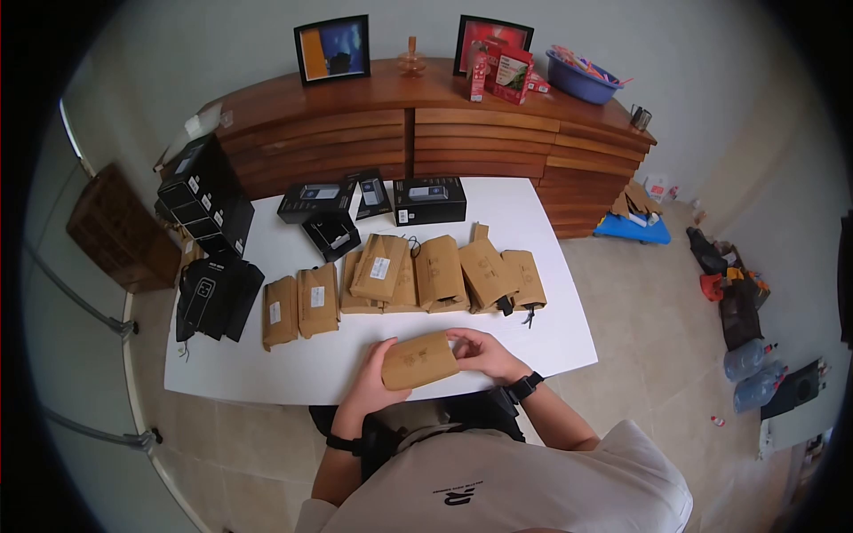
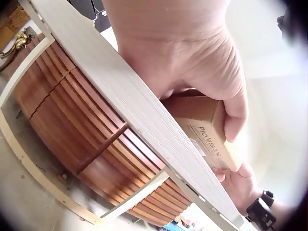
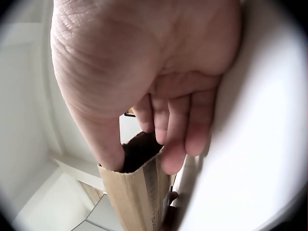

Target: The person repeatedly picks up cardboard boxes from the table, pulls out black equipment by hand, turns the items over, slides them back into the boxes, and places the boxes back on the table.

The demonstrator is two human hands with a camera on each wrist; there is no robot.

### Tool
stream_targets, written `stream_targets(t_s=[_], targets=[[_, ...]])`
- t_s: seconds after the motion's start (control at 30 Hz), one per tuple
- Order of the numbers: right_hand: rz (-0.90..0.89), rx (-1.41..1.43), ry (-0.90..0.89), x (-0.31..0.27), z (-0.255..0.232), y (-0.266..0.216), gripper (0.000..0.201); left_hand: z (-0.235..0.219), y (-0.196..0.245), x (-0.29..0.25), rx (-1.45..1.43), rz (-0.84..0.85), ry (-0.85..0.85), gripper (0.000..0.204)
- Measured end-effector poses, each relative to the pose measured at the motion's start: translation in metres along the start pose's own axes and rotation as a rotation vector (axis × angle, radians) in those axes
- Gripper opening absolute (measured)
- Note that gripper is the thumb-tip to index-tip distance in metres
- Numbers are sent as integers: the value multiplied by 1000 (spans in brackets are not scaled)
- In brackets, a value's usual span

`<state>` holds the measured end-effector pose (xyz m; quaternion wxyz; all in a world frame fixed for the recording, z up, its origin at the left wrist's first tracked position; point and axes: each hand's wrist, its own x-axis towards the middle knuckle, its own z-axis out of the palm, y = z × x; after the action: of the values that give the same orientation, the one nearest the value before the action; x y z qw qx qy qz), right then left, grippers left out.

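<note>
A brown cardboard box (image 1: 419, 360) lies between both hands over the front edge of the white table (image 1: 555, 333). My left hand (image 1: 373, 382) grips its left end, thumb along one side; in the left wrist view the box (image 2: 195, 120) shows the word "Professional". At the right end is my right hand (image 1: 489, 357). In the right wrist view that end of the box (image 3: 137, 192) is open and dark inside, with the thumb of the right hand (image 3: 144, 82) at its rim and the fingers round the opposite side. What is inside cannot be made out.
Several brown boxes (image 1: 438, 266) lie in a row behind the hands, some with black cords. Black boxes (image 1: 430, 201) stand at the table's back, and more black boxes (image 1: 206, 200) are stacked at the left. A wooden cabinet (image 1: 484, 133) stands beyond.
</note>
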<state>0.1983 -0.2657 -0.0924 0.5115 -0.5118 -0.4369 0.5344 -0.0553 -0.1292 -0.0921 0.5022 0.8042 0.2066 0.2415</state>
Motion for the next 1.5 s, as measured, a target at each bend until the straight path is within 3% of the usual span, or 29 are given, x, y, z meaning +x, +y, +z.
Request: stream_targets(t_s=[0.17,0.23,0.37,0.57,0.77,0.83,0.9,1.03,1.17,1.2,1.3,1.5], targets=[[-6,-74,49,10,1,33,53,0,-4,-3,102,11,-23,92],[-8,-62,78,9,5,29,54,2,-12,-5,-103,-49,-21,95],[0,-50,-35,7,-1,18,56,0,-23,-6,-257,-61,-1,99],[50,-49,-64,19,9,9,54,-5,-20,1,-244,-62,-38,94],[59,108,5,27,12,19,21,-6,-19,0,-110,1,-44,90],[54,145,37,26,12,19,19,-6,-22,0,-82,14,-30,90],[34,187,114,25,11,21,13,-4,-27,-1,-312,-48,32,90],[-55,373,272,27,4,26,20,-3,-41,-2,-471,-63,66,90],[-108,340,165,17,8,16,34,1,-48,-8,-357,-129,46,92],[-102,291,153,16,8,12,39,2,-40,-4,-264,-52,67,94],[2,178,111,20,7,4,52,2,-22,-3,-158,-43,43,103],[34,122,100,25,9,5,43,0,-16,0,-81,-17,51,100]])
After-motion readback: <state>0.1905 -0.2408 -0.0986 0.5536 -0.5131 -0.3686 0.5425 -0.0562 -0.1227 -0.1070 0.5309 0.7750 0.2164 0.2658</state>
